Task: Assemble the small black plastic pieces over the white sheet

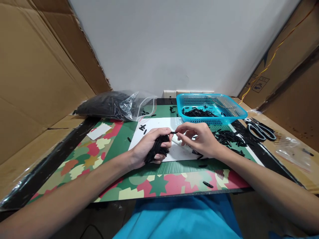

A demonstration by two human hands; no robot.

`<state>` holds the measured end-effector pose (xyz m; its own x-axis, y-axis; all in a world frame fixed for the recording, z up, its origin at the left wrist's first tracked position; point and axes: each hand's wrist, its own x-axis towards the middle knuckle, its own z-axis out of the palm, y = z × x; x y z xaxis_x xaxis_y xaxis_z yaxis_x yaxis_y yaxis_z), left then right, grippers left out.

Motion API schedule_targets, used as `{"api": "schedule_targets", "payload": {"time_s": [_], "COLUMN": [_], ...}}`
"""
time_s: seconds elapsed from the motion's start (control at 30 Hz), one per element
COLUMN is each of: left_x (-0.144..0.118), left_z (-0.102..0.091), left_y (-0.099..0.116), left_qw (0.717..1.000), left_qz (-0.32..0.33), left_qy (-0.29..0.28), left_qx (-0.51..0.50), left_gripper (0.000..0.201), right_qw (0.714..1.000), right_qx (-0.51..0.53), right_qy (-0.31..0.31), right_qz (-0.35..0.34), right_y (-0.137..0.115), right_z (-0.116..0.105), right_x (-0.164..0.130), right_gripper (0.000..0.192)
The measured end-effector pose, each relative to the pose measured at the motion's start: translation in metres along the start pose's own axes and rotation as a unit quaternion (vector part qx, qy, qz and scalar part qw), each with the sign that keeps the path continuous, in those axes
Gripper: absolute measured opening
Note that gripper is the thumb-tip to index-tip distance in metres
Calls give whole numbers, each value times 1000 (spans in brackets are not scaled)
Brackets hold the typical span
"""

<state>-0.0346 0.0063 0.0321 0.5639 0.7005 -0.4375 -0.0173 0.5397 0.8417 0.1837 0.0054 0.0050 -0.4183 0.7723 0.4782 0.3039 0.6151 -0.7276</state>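
Note:
My left hand [153, 141] is closed around a bunch of small black strips [156, 151], their ends sticking out below the fingers. Between the thumb and fingertips of both hands is one single black piece [173, 132], pinched at its right end by my right hand [199, 137]. Both hands are over a white sheet [137, 141] on the table. Loose black pieces [229, 137] lie heaped to the right of my right hand, and a few [142, 127] rest on the sheet beyond my left hand. What exact kind of parts these are, I cannot tell.
A blue plastic basket [211, 121] holding more black pieces stands at the back right. Scissors [260, 129] and a clear plastic bag [294, 152] lie at the right. A large zip bag [107, 104] full of dark material sits back left, near a paper scrap [99, 131]. Cardboard walls flank both sides.

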Motion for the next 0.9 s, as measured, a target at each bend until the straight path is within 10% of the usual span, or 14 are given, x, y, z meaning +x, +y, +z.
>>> {"api": "schedule_targets", "payload": {"time_s": [0.9], "left_x": [-1], "left_z": [1], "left_y": [0], "left_qw": [1000], "left_qz": [-10], "left_qy": [-9], "left_qx": [-1], "left_gripper": [32], "right_qw": [997], "right_qx": [-65], "right_qy": [15], "right_qz": [-29], "right_y": [3], "right_z": [0], "right_x": [-1], "right_gripper": [9]}}
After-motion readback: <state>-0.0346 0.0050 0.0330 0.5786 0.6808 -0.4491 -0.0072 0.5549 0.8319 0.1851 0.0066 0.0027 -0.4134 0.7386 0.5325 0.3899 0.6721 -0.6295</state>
